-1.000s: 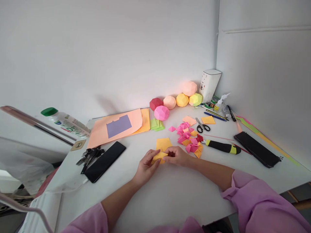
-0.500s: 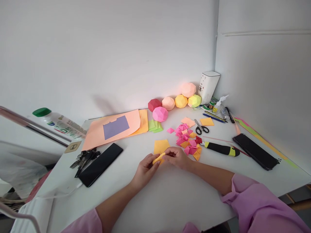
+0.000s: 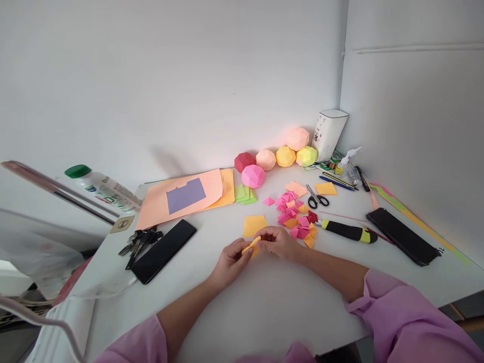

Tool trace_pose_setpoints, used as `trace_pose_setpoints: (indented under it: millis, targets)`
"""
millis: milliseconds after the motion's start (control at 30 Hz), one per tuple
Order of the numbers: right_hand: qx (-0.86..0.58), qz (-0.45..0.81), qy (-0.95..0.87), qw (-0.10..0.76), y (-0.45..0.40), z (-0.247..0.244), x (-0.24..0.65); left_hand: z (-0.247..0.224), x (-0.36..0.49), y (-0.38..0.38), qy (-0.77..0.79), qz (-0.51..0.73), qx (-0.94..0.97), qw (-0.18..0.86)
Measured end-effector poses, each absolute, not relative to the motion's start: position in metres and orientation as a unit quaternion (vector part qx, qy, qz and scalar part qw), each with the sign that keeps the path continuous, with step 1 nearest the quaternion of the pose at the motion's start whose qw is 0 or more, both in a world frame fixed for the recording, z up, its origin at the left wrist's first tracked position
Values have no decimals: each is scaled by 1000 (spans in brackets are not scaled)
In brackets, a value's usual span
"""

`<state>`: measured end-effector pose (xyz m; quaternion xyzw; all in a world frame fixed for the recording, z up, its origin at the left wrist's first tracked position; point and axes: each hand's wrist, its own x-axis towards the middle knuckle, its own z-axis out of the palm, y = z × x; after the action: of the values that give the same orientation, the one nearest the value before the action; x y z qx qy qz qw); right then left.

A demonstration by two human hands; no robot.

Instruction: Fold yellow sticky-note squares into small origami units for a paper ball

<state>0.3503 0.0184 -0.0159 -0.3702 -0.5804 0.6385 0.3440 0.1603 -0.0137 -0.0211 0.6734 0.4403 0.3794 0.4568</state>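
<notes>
Between my two hands is a small folded piece of yellow-orange paper (image 3: 251,245). My left hand (image 3: 231,263) pinches its left end, thumb in front and fingers behind. At the other end, my right hand (image 3: 279,243) grips it with thumb and fingertips. Behind and below it on the table lies a flat yellow-orange paper square (image 3: 254,225), partly covered by my hands. To the right of my right hand spreads a pile of small folded pink, orange and red paper pieces (image 3: 298,217).
Faceted paper balls (image 3: 253,176) stand by the wall. Scissors (image 3: 317,197), a utility knife (image 3: 348,231) and a black case (image 3: 403,236) lie to the right. On the left are a black phone (image 3: 165,251), keys (image 3: 139,244), peach paper sheets (image 3: 155,204) and a green-capped bottle (image 3: 104,187).
The camera view has turned slightly left, so everything sits a little further right. Both hands keep hold of the folded paper, which looks slightly more tilted.
</notes>
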Motion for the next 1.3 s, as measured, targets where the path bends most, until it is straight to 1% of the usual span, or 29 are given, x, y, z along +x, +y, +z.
trace_pose_setpoints:
  millis: [433,633,867,1100,1300]
  targets:
    - [-376,615,-594,357,18,-18,350,-14,162,-14,454,337,677,471]
    - [-369,609,-606,353,18,-19,351,-18,161,-14,453,338,672,478]
    - [-360,613,-623,325,20,-18,352,-16,162,-15,460,347,660,483]
    - [-361,610,-622,331,18,-17,351,-21,162,-17,494,379,595,508]
    - [-361,601,-627,339,17,-18,349,-24,161,-16,496,368,610,497]
